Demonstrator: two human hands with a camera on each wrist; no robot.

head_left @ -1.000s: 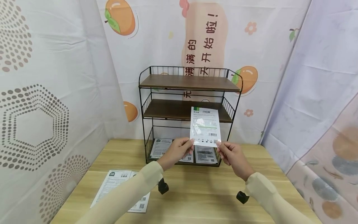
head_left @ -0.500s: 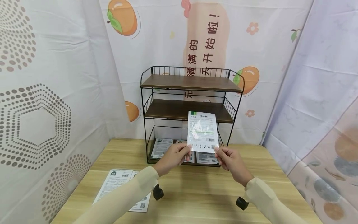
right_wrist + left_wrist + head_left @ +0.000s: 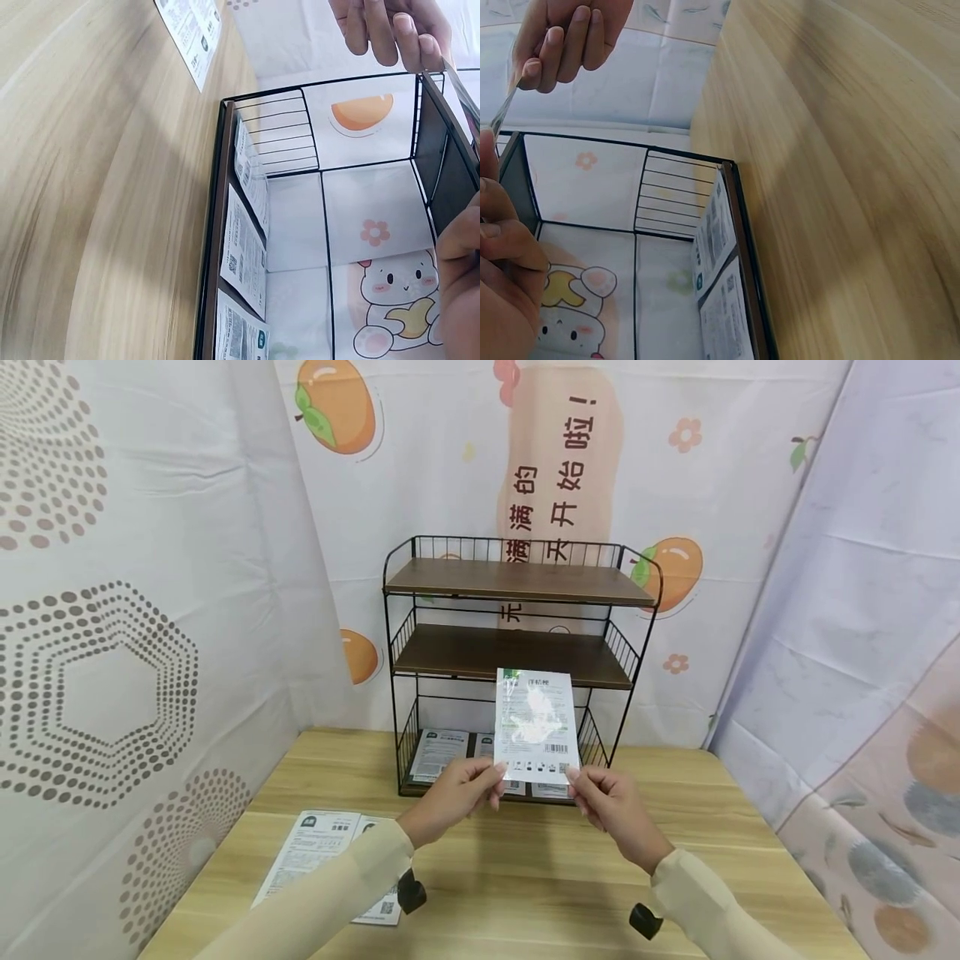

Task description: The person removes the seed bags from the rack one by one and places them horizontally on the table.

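Note:
A glossy white seed packet with a green corner, small print and a barcode is held up before the rack's middle and lower shelves. My left hand pinches its lower left corner between thumb and fingers. At the lower right corner, my right hand pinches it too. In the left wrist view the packet shows only as a thin edge between the two hands. Behind it, several similar packets lie side by side on the bottom shelf, partly covered by the held one.
The black wire rack has brown boards; its top shelf and middle shelf stand above the packets. More white packets lie on the wooden table at left, partly under my left sleeve. Patterned curtains surround the table.
Both hands have lowered the seed packet and drawn it nearer to me, keeping hold of its lower corners. It now covers more of the bottom-shelf packets. The head view has turned slightly left.

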